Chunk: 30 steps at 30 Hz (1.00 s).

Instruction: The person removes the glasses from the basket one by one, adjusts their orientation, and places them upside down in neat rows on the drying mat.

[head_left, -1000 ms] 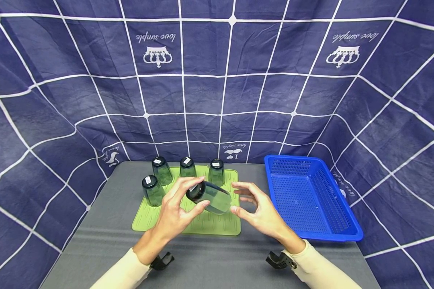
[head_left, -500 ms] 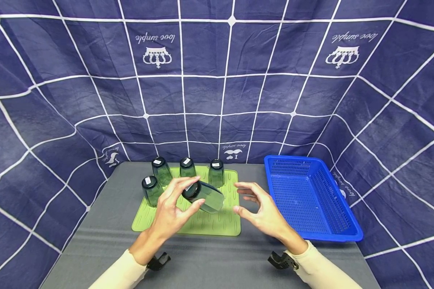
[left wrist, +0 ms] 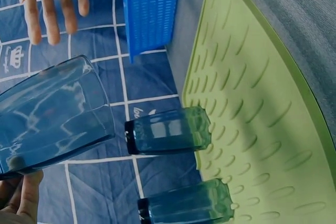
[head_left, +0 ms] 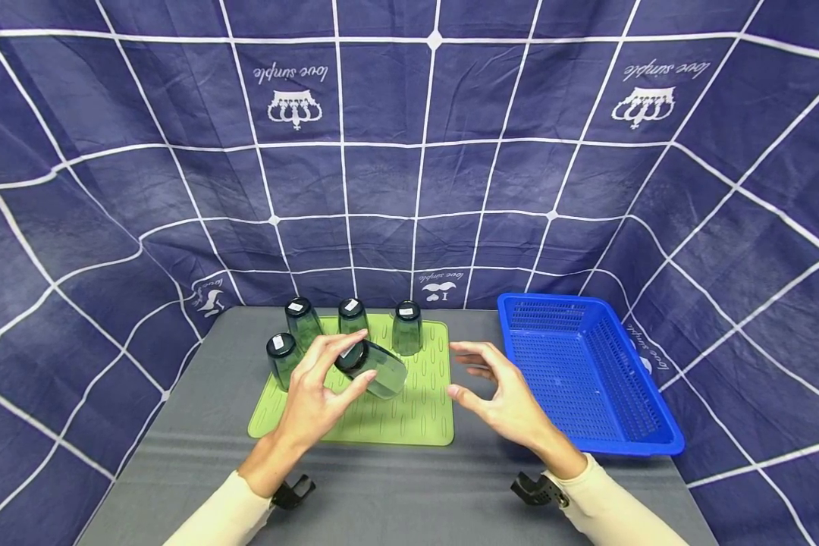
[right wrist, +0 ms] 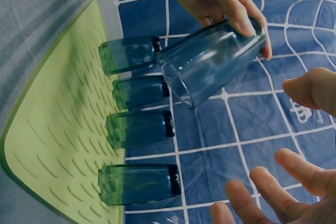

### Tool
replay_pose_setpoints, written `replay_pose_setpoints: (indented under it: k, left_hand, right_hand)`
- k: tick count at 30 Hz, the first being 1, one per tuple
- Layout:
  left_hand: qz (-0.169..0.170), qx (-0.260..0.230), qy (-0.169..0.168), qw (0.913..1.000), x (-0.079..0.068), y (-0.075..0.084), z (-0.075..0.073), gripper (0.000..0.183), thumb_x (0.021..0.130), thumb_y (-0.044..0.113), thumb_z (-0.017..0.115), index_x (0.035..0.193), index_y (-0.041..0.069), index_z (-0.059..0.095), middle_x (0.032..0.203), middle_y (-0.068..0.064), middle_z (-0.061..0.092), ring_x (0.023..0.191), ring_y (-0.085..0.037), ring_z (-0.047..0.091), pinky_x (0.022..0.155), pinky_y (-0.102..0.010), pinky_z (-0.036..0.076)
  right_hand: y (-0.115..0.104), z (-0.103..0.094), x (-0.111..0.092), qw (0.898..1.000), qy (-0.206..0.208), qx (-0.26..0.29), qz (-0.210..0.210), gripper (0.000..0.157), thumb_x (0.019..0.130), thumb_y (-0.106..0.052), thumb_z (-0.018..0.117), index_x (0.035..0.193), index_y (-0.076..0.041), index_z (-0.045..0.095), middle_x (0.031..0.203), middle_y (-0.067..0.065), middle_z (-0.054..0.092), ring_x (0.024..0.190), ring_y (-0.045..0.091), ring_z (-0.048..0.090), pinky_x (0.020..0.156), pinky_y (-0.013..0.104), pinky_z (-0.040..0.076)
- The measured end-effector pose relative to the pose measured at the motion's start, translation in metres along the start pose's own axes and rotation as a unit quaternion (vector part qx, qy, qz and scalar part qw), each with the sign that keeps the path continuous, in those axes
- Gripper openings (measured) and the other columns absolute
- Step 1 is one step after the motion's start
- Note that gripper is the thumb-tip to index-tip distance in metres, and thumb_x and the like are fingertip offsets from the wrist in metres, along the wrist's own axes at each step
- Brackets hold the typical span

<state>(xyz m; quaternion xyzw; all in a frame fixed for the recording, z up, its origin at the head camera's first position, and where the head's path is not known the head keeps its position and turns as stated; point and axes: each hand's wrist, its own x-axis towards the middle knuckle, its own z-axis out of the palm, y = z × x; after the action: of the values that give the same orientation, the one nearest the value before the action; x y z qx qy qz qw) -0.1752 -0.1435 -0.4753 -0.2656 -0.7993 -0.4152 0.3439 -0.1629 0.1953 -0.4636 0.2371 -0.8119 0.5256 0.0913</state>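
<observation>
My left hand (head_left: pixel 317 390) grips a bluish-green drinking glass (head_left: pixel 382 369) near its thick base, thumb on one side and fingers on the other. The glass is tilted above the green mat, its rim pointing right and down. In the right wrist view the left fingers (right wrist: pixel 239 17) wrap the base end of this glass (right wrist: pixel 210 61). To the right of the glass, my right hand (head_left: pixel 501 394) is held in the air with spread fingers and nothing in it. Several like glasses stand upside down on the mat, among them one glass (head_left: pixel 407 328) at its back right.
A green ribbed mat (head_left: pixel 416 417) lies on the grey table (head_left: pixel 409 493). On its right stands a blue perforated basket (head_left: pixel 580 379). Blue cloth (head_left: pixel 484 174) with white lines hangs behind and at both sides.
My left hand has moved a little left, carrying the tilted glass away from the right hand. The right hand has drifted slightly right, so the gap between them is wider.
</observation>
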Motion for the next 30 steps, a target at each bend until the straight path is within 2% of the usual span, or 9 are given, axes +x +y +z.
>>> replay_pose_setpoints:
  k: [2,10,16,19,25,30]
  left_hand:
    - [-0.008,0.005,-0.001,1.0,-0.001,-0.003,0.0,0.068,0.089,0.017,0.1,0.153,0.022,0.078,0.134,-0.007,0.079,0.124,-0.028,0.078,0.118,-0.015,0.049]
    - [-0.029,0.027,-0.007,0.9992,-0.004,-0.012,0.0,0.067,0.088,0.02,0.101,0.152,0.022,0.078,0.134,-0.008,0.079,0.125,-0.03,0.078,0.117,-0.016,0.051]
    - [-0.046,0.041,-0.009,0.9981,-0.006,-0.02,0.0,0.065,0.09,0.021,0.101,0.151,0.024,0.079,0.131,-0.009,0.078,0.124,-0.031,0.079,0.115,-0.017,0.053]
    - [-0.051,0.049,-0.009,0.9974,-0.007,-0.026,0.0,0.065,0.089,0.021,0.101,0.151,0.025,0.079,0.13,-0.009,0.078,0.122,-0.032,0.08,0.113,-0.023,0.056]
    - [-0.049,0.067,-0.003,0.9966,-0.009,-0.036,0.001,0.066,0.087,0.018,0.102,0.149,0.023,0.08,0.126,-0.01,0.078,0.118,-0.033,0.08,0.104,-0.042,0.061]
    - [-0.054,0.075,-0.01,0.9957,-0.009,-0.041,0.001,0.065,0.089,0.018,0.102,0.15,0.023,0.08,0.125,-0.011,0.078,0.117,-0.034,0.081,0.102,-0.051,0.063]
  right_hand:
    - [0.001,-0.002,0.0,1.0,0.002,-0.006,-0.002,0.058,0.1,-0.015,0.092,0.154,-0.018,0.07,0.156,0.004,0.073,0.139,0.027,0.074,0.118,0.044,0.065]
    - [0.004,-0.009,-0.001,1.0,0.01,-0.019,0.001,0.058,0.1,-0.016,0.092,0.154,-0.019,0.071,0.155,0.004,0.073,0.139,0.021,0.074,0.117,0.049,0.065]
    - [0.002,-0.015,-0.002,1.0,0.014,-0.02,0.01,0.059,0.1,-0.016,0.093,0.154,-0.02,0.07,0.156,0.002,0.072,0.141,0.031,0.074,0.118,0.051,0.064]
    - [0.002,-0.019,-0.003,1.0,0.016,-0.024,0.011,0.059,0.1,-0.017,0.093,0.154,-0.02,0.07,0.157,0.002,0.072,0.142,0.035,0.074,0.117,0.051,0.064]
    - [0.004,-0.026,-0.004,0.999,0.022,-0.04,0.02,0.058,0.1,-0.017,0.093,0.154,-0.021,0.071,0.156,0.001,0.072,0.139,0.022,0.074,0.116,0.049,0.065]
    - [0.007,-0.03,-0.004,0.998,0.027,-0.047,0.024,0.059,0.1,-0.017,0.093,0.154,-0.021,0.071,0.155,0.002,0.073,0.138,0.017,0.074,0.116,0.049,0.065]
